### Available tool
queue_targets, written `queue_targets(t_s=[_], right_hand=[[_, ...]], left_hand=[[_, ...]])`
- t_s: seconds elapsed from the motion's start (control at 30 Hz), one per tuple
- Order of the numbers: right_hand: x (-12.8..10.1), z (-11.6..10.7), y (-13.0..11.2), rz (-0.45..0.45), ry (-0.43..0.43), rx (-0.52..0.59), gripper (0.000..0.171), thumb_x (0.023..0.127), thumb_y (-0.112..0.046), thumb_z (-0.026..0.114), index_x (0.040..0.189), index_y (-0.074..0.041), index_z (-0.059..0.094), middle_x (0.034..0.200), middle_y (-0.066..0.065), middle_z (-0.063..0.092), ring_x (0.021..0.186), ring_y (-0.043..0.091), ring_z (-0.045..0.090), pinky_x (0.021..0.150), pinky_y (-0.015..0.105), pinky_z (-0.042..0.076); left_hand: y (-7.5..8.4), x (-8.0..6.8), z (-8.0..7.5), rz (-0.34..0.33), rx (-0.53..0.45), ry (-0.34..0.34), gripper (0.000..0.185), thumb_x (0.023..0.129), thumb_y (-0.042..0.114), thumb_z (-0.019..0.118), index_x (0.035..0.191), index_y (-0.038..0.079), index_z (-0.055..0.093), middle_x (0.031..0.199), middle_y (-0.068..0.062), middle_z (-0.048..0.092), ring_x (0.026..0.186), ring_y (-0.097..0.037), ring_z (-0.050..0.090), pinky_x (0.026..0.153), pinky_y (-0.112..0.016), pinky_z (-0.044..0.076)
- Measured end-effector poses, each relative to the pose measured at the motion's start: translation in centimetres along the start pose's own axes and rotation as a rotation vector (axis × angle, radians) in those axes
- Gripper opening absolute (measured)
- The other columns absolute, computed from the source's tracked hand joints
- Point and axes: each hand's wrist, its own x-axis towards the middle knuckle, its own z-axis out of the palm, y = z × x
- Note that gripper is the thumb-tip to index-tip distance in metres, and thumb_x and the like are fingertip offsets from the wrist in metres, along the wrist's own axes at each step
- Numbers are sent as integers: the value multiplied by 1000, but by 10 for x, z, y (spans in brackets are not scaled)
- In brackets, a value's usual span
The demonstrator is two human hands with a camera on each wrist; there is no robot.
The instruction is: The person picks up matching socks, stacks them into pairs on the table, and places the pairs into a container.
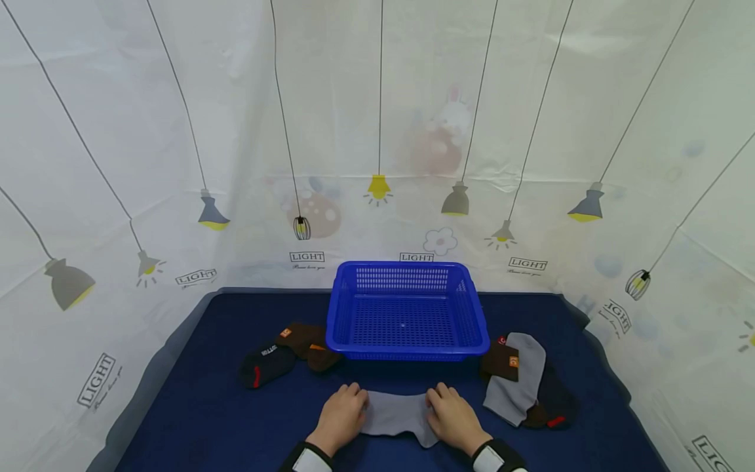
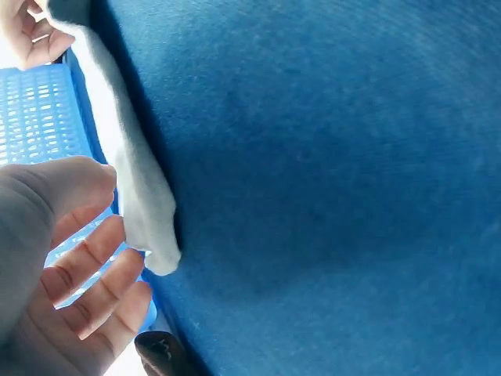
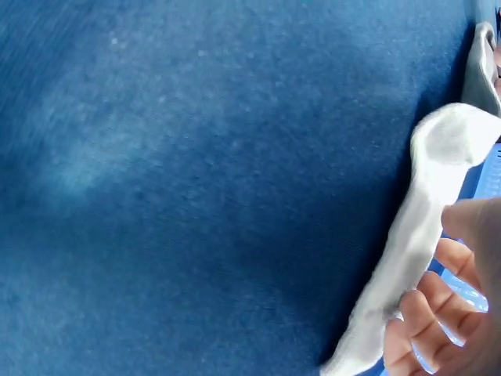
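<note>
Head view, lower centre: left hand (image 1: 342, 414) and right hand (image 1: 451, 415) with fingers laid flat, pressing ends of grey sock (image 1: 396, 415) just below blue basket (image 1: 406, 312). Uneven pressing likely to bunch or skew sock.

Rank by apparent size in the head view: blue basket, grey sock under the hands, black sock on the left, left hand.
1. blue basket, clearly largest.
2. grey sock under the hands, partly covered, so it may be larger than it shows.
3. black sock and left hand look alike; the hand is nearer the camera, so unranked.
</note>
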Motion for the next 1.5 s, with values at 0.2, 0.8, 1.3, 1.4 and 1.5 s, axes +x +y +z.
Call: queue_targets(t_s=[0.2, 0.8, 1.3, 1.4, 1.5], right_hand=[[-3, -1, 1, 24, -89, 25, 27, 83, -14, 82, 95, -12, 59, 90, -1, 47, 78, 25, 54, 61, 38, 46], [-14, -13, 15, 106, 5, -37, 24, 82, -13, 84, 97, -15, 65, 90, -3, 52, 77, 18, 52, 61, 34, 44], [-40, -34, 53, 257, 93, -214, 33, 77, -12, 87, 104, -9, 68, 96, 8, 56, 87, 31, 58, 66, 51, 49], [-44, -36, 61, 289, 75, -227, 36, 79, -12, 86, 109, -7, 68, 102, 13, 58, 93, 36, 60, 68, 55, 50], [-47, -35, 68, 310, 60, -244, 39, 79, -12, 85, 113, -6, 68, 106, 16, 59, 99, 40, 60, 70, 59, 50]], left_hand=[[-3, -2, 3, -6, 19, -29, 21, 75, 9, 86, 87, 14, 69, 82, 1, 52, 75, -19, 55, 64, -34, 48], [2, -4, -5, 7, 21, -9, 23, 76, 11, 87, 91, 14, 70, 84, 3, 53, 76, -17, 54, 66, -33, 48], [8, -4, -12, 16, 1, 13, 23, 76, 11, 87, 93, 12, 71, 85, 2, 53, 76, -17, 53, 65, -32, 47], [8, -5, -11, 18, -3, 8, 23, 77, 10, 86, 93, 13, 70, 85, 2, 53, 75, -17, 53, 64, -32, 47], [7, -5, -9, 21, -8, 7, 23, 77, 10, 86, 93, 13, 70, 85, 2, 53, 75, -17, 53, 63, -32, 46]])
